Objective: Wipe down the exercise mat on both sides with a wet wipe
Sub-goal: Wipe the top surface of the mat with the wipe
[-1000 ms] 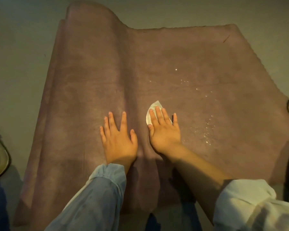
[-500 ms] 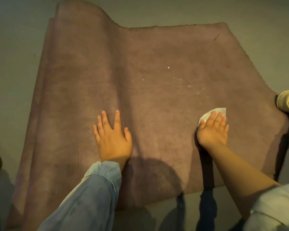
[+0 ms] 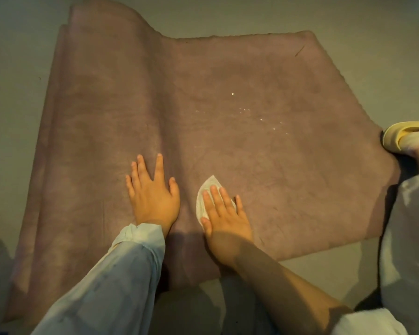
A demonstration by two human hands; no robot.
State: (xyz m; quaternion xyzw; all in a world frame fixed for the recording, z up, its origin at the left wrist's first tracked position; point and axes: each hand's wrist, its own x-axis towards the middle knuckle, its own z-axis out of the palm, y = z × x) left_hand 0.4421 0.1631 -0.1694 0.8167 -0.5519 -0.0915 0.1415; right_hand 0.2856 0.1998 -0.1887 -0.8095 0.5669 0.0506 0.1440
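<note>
Right hand (image 3: 224, 213) flat, fingers straight, pressing wet wipe (image 3: 205, 198) onto mat (image 3: 264, 146) near its front edge. Left hand (image 3: 153, 192) flat on mat, just beside wipe, holding nothing.

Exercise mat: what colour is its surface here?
The exercise mat is a dusty mauve-purple with mottled patches, seen in the head view, the only one.

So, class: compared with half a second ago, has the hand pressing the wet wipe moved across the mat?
Yes. The right hand has slid the wet wipe leftward across the mat, ending close beside the left hand, which stays planted.
</note>
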